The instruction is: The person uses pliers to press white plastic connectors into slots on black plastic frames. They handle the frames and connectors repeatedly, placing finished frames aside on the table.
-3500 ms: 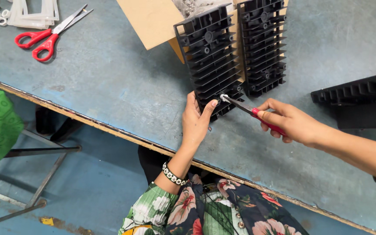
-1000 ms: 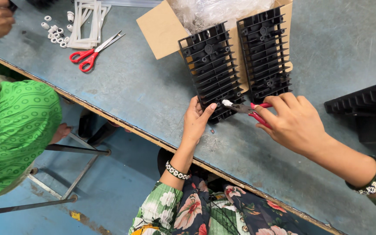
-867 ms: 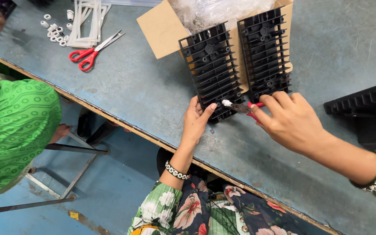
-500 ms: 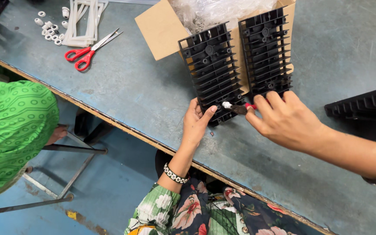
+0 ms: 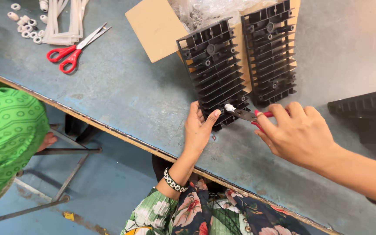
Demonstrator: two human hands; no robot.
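My left hand (image 5: 199, 127) rests on the near corner of a black ribbed plastic panel (image 5: 214, 72), steadying it on the blue worktable (image 5: 122, 91). My right hand (image 5: 299, 132) grips red-handled pliers (image 5: 251, 115). The pliers' jaws pinch a small white plug (image 5: 229, 107) at the panel's near edge, just beside my left thumb. A second black ribbed panel (image 5: 270, 52) lies to the right of the first, untouched.
An open cardboard box (image 5: 157, 27) with a clear plastic bag sits behind the panels. Red-handled scissors (image 5: 71, 51), white rings (image 5: 24, 25) and white strips lie at the far left. Another black part (image 5: 366, 114) is at the right. A person in green (image 5: 7, 135) sits left.
My right hand has brought the pliers left, so the white plug now sits at the panel's near edge by my left thumb. The view has shifted slightly; my left hand stays on the panel.
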